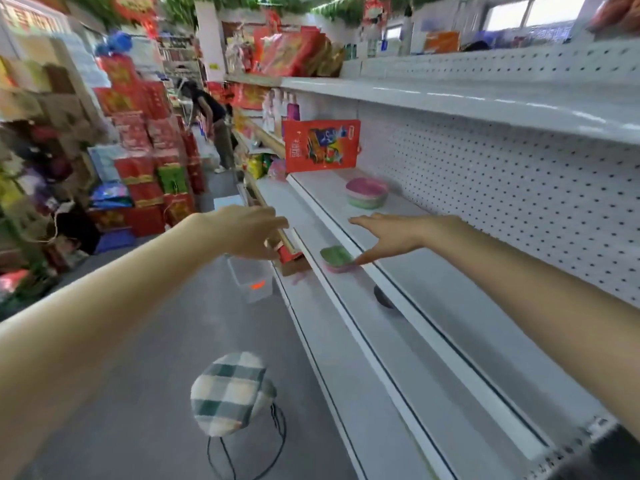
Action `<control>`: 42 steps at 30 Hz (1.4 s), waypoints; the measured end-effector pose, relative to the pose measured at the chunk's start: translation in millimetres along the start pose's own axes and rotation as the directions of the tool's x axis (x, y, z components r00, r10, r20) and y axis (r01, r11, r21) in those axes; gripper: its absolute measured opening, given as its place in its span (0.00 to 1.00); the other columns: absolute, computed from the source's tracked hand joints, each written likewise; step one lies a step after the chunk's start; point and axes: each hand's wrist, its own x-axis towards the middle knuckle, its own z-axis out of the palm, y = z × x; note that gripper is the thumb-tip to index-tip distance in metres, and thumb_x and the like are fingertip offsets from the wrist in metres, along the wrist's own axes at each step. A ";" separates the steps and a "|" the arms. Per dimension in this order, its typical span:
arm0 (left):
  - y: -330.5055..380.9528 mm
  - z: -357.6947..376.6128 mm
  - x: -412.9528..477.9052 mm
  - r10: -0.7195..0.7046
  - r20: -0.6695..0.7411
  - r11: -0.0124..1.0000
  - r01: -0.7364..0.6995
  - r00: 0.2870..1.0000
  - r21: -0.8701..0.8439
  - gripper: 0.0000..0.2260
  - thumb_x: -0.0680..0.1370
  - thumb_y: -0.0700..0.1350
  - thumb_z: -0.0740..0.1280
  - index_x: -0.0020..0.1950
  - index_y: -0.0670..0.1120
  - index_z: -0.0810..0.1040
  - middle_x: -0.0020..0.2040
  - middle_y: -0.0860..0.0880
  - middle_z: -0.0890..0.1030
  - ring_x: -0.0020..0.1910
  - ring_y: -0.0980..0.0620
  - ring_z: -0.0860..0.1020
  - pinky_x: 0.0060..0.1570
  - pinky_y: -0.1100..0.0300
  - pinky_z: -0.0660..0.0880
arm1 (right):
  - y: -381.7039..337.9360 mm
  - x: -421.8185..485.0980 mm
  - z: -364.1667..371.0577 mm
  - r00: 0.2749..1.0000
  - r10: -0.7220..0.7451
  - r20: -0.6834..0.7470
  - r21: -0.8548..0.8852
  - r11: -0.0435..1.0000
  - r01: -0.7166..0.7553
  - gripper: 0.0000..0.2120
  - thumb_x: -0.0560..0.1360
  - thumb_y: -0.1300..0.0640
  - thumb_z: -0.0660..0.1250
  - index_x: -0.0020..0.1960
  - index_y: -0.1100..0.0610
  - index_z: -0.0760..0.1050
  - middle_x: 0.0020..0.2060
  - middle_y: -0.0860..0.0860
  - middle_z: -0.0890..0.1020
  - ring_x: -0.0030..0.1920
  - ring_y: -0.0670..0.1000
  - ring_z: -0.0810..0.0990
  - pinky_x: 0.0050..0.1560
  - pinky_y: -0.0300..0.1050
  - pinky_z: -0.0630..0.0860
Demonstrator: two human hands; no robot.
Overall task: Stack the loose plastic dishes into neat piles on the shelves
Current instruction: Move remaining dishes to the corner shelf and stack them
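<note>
On the middle shelf one short pile of pink and green dishes already stands, while a loose green dish waits just below its front edge, right hand spread with one fingertip apparently touching it, left hand spread and holding nothing.

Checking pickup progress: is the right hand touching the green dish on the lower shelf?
Cannot tell. Head view: right hand reaches green dish, but blur hides any contact.
</note>
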 end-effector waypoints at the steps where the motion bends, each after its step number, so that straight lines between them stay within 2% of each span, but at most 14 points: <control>1: -20.7 9.4 11.3 0.024 0.006 1.000 -0.024 1.000 0.014 0.26 0.76 0.59 0.62 0.72 0.53 0.63 0.61 0.49 0.72 0.59 0.47 0.74 0.54 0.51 0.75 | -3.2 19.9 1.2 1.000 0.023 0.014 0.013 1.000 -0.024 0.43 0.73 0.38 0.64 0.77 0.50 0.45 0.75 0.56 0.57 0.73 0.57 0.61 0.70 0.51 0.61; 3: -61.2 18.9 37.8 0.025 0.012 1.000 -0.025 1.000 -0.004 0.26 0.76 0.59 0.62 0.72 0.53 0.62 0.63 0.49 0.72 0.61 0.48 0.74 0.56 0.51 0.74 | -4.2 56.9 -1.7 0.998 0.060 0.023 0.024 0.998 -0.061 0.42 0.73 0.39 0.64 0.77 0.50 0.45 0.74 0.56 0.58 0.71 0.58 0.63 0.70 0.52 0.63; 6: -106.4 33.9 85.2 0.010 0.045 0.993 -0.004 0.999 -0.119 0.27 0.76 0.59 0.62 0.73 0.54 0.60 0.67 0.50 0.69 0.64 0.48 0.72 0.59 0.49 0.72 | 6.8 105.7 -10.8 0.994 0.106 0.025 0.052 0.993 -0.108 0.41 0.73 0.39 0.64 0.77 0.49 0.46 0.74 0.55 0.58 0.72 0.57 0.63 0.69 0.54 0.63; 9: -127.7 57.7 141.5 0.071 0.073 0.986 -0.059 0.995 -0.153 0.28 0.75 0.60 0.62 0.73 0.55 0.59 0.68 0.50 0.69 0.65 0.48 0.72 0.61 0.48 0.71 | 31.2 150.9 -16.6 0.988 0.148 0.051 0.044 0.988 -0.150 0.42 0.73 0.38 0.64 0.77 0.50 0.46 0.75 0.54 0.56 0.74 0.56 0.60 0.71 0.53 0.61; 12: -130.8 76.3 205.6 0.136 0.048 0.979 -0.126 0.990 -0.160 0.28 0.77 0.60 0.61 0.74 0.53 0.58 0.68 0.50 0.69 0.65 0.48 0.71 0.61 0.51 0.71 | 67.1 195.3 -17.2 0.980 0.191 0.053 0.068 0.979 -0.194 0.42 0.73 0.39 0.65 0.77 0.52 0.47 0.76 0.53 0.54 0.75 0.54 0.57 0.73 0.48 0.58; 15: -121.1 94.6 267.9 0.187 0.038 0.967 -0.177 0.982 -0.184 0.29 0.78 0.60 0.58 0.75 0.53 0.56 0.68 0.50 0.68 0.65 0.48 0.70 0.62 0.52 0.70 | 104.9 237.1 -12.8 0.974 0.227 0.014 0.140 0.964 -0.227 0.39 0.74 0.41 0.65 0.77 0.52 0.48 0.75 0.54 0.57 0.73 0.54 0.60 0.71 0.46 0.60; 22: -113.2 130.1 402.8 0.291 -0.034 0.934 -0.292 0.956 -0.207 0.29 0.77 0.64 0.54 0.74 0.51 0.57 0.68 0.49 0.68 0.65 0.47 0.71 0.61 0.50 0.71 | 186.2 305.9 8.6 0.910 0.384 0.153 0.169 0.897 -0.407 0.41 0.76 0.40 0.61 0.77 0.54 0.41 0.76 0.56 0.52 0.76 0.55 0.52 0.72 0.50 0.55; 26: -119.4 139.0 467.5 0.292 -0.069 0.919 -0.300 0.954 -0.257 0.30 0.77 0.63 0.55 0.75 0.49 0.57 0.68 0.46 0.69 0.63 0.46 0.72 0.61 0.50 0.71 | 217.2 338.1 8.6 0.878 0.455 0.147 0.235 0.846 -0.478 0.41 0.75 0.38 0.60 0.77 0.56 0.45 0.75 0.57 0.57 0.73 0.56 0.60 0.70 0.49 0.62; 31: -117.5 153.7 540.0 0.290 -0.116 0.888 -0.312 0.950 -0.338 0.32 0.77 0.64 0.56 0.75 0.47 0.56 0.68 0.43 0.69 0.64 0.43 0.71 0.61 0.48 0.71 | 235.1 370.8 2.5 0.887 0.453 0.094 0.471 0.764 -0.441 0.28 0.79 0.46 0.59 0.74 0.54 0.56 0.71 0.54 0.66 0.70 0.56 0.65 0.65 0.44 0.64; 33: -114.9 162.3 563.0 0.292 -0.139 0.858 -0.324 0.946 -0.400 0.34 0.76 0.65 0.56 0.75 0.47 0.55 0.69 0.42 0.68 0.64 0.42 0.71 0.61 0.48 0.69 | 241.8 389.0 11.5 0.877 0.478 0.047 0.582 0.701 -0.413 0.26 0.78 0.47 0.61 0.73 0.54 0.60 0.70 0.53 0.69 0.68 0.53 0.68 0.61 0.40 0.66; 36: -113.3 176.7 596.2 0.266 -0.069 0.762 -0.254 0.961 -0.596 0.36 0.76 0.64 0.57 0.76 0.45 0.52 0.73 0.42 0.62 0.70 0.42 0.64 0.66 0.47 0.64 | 251.4 413.1 22.6 0.799 0.600 0.045 0.718 0.536 -0.443 0.26 0.78 0.46 0.61 0.71 0.56 0.63 0.65 0.47 0.72 0.63 0.45 0.71 0.56 0.34 0.64; 38: -114.8 184.9 620.5 0.237 -0.001 0.651 -0.160 0.972 -0.742 0.36 0.77 0.62 0.58 0.77 0.44 0.51 0.75 0.42 0.59 0.73 0.43 0.61 0.70 0.48 0.60 | 255.1 428.0 23.3 0.728 0.684 0.046 0.805 0.407 -0.432 0.25 0.78 0.47 0.62 0.71 0.55 0.63 0.59 0.45 0.73 0.58 0.43 0.71 0.53 0.32 0.64; 40: -113.1 191.9 637.7 0.184 0.037 0.454 -0.051 0.982 -0.890 0.33 0.78 0.58 0.59 0.77 0.44 0.53 0.74 0.42 0.61 0.72 0.44 0.63 0.70 0.51 0.61 | 257.1 441.8 29.2 0.648 0.760 0.047 0.868 0.291 -0.403 0.24 0.77 0.46 0.63 0.70 0.53 0.64 0.60 0.47 0.75 0.61 0.46 0.73 0.57 0.35 0.67; 42: -106.3 197.4 646.2 0.133 0.065 0.244 0.031 0.989 -0.969 0.28 0.79 0.54 0.59 0.76 0.44 0.57 0.72 0.44 0.66 0.70 0.46 0.67 0.65 0.57 0.63 | 257.2 453.2 38.0 0.570 0.816 0.097 0.885 0.192 -0.424 0.26 0.76 0.42 0.62 0.70 0.52 0.64 0.63 0.48 0.74 0.65 0.51 0.72 0.65 0.43 0.67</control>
